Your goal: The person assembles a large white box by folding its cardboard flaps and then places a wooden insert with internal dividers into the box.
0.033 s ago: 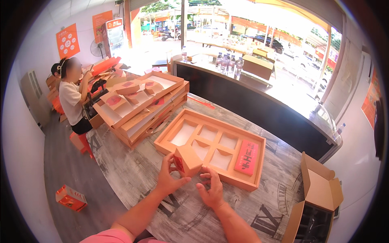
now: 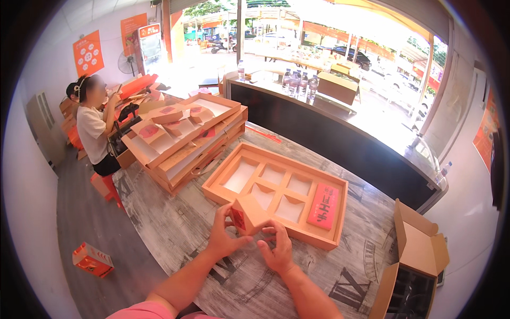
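Above the near edge of an open kraft tray box [image 2: 342, 212], a small kraft cardboard carton [image 2: 252, 211] with a red label on its left face is held up and tilted. My left hand [image 2: 224, 234] grips the carton from the left, fingers behind it and thumb below. Curled fingers of my right hand [image 2: 277, 247] meet its lower right edge, the thumb standing apart. The tray has several square wells and one larger white-floored compartment [image 2: 240, 175]. In its right end lies a flat red packet [image 2: 323, 206] with dark lettering.
Stacked kraft trays [image 2: 183, 141] with small cartons stand on the table's left. An open brown carton [image 2: 419, 250] is at right. Bottles [image 2: 298, 85] and another box [image 2: 339, 87] top the far counter. A person [image 2: 94, 127] is at left. On the floor lies an orange-red bag [image 2: 93, 260].
The small carton has turned slightly and shifted a little to the right in my hands. The tray and the red packet have stayed in place.
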{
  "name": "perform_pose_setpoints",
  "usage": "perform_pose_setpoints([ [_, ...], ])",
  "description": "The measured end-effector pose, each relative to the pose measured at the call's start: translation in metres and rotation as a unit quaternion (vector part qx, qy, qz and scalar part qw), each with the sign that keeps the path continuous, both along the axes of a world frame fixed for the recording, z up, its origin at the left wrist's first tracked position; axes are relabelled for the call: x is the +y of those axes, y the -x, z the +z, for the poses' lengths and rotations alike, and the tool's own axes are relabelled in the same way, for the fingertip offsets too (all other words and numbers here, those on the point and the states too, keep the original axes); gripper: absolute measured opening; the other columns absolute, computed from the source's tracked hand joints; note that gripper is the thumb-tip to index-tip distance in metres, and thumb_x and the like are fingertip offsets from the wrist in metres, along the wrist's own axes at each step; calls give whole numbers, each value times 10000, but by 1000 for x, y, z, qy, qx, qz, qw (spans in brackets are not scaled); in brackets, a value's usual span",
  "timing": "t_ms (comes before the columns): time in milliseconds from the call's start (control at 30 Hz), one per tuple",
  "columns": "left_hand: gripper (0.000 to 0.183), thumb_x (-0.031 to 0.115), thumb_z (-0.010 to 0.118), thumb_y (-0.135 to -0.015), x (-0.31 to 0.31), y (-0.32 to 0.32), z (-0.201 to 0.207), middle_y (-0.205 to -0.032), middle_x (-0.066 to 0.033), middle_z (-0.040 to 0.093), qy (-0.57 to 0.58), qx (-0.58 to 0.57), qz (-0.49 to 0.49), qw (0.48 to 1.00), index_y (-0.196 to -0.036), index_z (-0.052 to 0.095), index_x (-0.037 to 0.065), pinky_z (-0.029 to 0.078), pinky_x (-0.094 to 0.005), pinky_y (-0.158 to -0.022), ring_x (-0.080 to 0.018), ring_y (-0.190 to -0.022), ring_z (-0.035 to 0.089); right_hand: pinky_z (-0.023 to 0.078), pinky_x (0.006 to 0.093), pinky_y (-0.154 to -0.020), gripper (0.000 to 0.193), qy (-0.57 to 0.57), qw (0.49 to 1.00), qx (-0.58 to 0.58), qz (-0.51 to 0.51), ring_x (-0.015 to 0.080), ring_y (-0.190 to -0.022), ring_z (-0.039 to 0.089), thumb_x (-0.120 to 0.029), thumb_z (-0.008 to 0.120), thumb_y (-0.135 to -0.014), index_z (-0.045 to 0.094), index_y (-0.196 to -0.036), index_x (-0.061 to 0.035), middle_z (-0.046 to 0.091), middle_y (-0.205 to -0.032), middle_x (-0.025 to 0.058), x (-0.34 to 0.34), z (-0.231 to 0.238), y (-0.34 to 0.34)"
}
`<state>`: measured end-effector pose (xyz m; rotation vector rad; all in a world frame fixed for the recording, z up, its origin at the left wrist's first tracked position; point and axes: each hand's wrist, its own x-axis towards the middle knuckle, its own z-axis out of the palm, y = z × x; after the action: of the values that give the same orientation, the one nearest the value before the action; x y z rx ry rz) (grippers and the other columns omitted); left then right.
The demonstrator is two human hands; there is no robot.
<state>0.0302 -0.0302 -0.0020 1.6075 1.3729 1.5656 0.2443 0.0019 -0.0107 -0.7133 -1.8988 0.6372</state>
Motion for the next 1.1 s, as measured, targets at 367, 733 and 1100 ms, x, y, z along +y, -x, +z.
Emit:
perform_pose_setpoints([
  [367, 875, 244, 906, -829, 4, 1, -8, -1494, -145, 484, -82, 69, -59, 992, -1540, 426, 67, 561, -385, -950, -273, -1317, 555, 614, 351, -797, 794, 101, 992, 70, -12, 273, -986, 745, -96, 732, -959, 286, -1595, 72, 693, -1207, 219, -9, -1, 3],
  [733, 649, 237, 844, -889, 5, -1, 7, -1323, -166, 595, -139, 119, -7, 983, -1436, 559, 36, 562, -350, -815, -285, -1130, 633, 616, 356, -808, 845, 71, 995, 62, -21, 277, -1052, 718, -33, 717, -922, 246, -1614, 83, 631, -1313, 231, -6, -8, 5],
  [1100, 295, 193, 675, -1041, 9, 16, 1, -1188, -34, 717, 3, -75, -85, 994, -1281, 705, 23, 525, -285, -892, -107, -1011, 644, 495, 373, -1067, 802, 41, 999, 27, -24, 268, -1290, 607, 53, 484, -954, 117, -1668, 37, 516, -1490, 229, -2, -17, -1],
])
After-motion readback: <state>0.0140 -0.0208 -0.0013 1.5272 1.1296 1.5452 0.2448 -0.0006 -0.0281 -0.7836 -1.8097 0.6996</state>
